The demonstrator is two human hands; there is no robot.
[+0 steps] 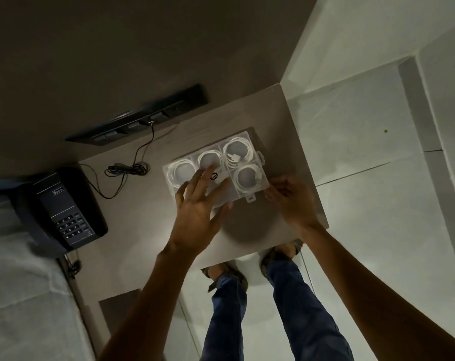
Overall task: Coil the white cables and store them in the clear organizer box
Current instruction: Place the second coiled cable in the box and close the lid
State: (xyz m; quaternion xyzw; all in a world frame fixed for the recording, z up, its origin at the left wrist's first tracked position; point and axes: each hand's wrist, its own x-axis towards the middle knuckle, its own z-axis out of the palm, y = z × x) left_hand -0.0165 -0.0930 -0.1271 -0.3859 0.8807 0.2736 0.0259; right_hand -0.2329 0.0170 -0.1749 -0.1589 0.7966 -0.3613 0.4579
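With four coiled cables [236, 153] already in the box [260, 184] on the table [294, 225], the left hand [198, 204] lies spread on its lid, the right hand [290, 198] cups its corner; latching likely remains.

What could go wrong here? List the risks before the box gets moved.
1. The clear organizer box sits close to the table's right edge; a push from the left hand might slide it off.
2. The coiled white cables look springy and may catch under the lid.
3. Dim light hides the latch tabs.
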